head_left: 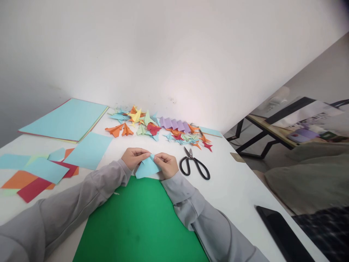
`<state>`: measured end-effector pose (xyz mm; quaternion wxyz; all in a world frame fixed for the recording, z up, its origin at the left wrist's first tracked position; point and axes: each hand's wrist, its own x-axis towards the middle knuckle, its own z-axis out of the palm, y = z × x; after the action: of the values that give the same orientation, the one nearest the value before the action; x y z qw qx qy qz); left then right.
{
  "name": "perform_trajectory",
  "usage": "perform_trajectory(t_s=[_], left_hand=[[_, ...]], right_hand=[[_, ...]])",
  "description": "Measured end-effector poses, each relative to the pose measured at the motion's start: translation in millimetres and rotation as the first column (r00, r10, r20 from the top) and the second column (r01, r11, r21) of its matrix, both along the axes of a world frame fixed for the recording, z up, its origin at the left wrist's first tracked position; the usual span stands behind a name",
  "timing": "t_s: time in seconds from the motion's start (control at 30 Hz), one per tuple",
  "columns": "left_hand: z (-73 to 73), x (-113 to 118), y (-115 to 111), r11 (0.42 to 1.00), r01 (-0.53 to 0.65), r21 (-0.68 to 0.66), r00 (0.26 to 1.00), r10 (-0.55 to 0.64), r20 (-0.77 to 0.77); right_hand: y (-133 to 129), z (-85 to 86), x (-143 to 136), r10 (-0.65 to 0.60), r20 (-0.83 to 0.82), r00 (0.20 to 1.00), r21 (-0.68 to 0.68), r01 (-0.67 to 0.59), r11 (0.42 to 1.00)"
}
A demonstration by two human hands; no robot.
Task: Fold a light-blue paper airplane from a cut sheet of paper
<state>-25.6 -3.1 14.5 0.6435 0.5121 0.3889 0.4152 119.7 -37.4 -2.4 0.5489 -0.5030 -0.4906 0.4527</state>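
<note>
A light blue piece of paper [147, 169], partly folded, is held between both hands just past the far edge of a green sheet [141, 218]. My left hand [135, 157] pinches its upper left part between thumb and fingers. On the upper right, my right hand [167, 165] is closed on the same paper in a pinch. The paper's wide end points toward me, and its top is partly hidden by the fingertips. Black-handled scissors [194, 163] lie a little to the right of my right hand, blades slightly apart.
Folded paper pieces [136, 116] in several colours lie along the wall, with a purple pleated strip [174, 124] among them. Large sheets [65, 120] are stacked at the back left. Cut coloured rectangles [43, 169] lie at the left. A black phone [283, 233] rests near the right edge.
</note>
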Motion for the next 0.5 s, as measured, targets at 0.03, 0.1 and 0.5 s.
perform_trajectory(t_s=[0.03, 0.1, 0.5], left_hand=[[-0.3, -0.1, -0.1, 1.0, -0.003, 0.004, 1.0, 0.004, -0.016], [-0.8, -0.2, -0.1, 1.0, -0.012, -0.007, 0.999, 0.012, -0.031], [-2.6, -1.0, 3.4, 0.997, -0.052, -0.061, 0.999, 0.051, -0.018]], right_hand=[[-0.1, 0.0, 0.0, -0.002, 0.012, 1.0, 0.004, 0.002, 1.0], [-0.2, 0.0, -0.1, -0.011, 0.032, 0.999, 0.014, 0.01, 1.0], [-3.0, 5.3, -0.8, -0.071, 0.148, 0.986, 0.074, 0.061, 0.995]])
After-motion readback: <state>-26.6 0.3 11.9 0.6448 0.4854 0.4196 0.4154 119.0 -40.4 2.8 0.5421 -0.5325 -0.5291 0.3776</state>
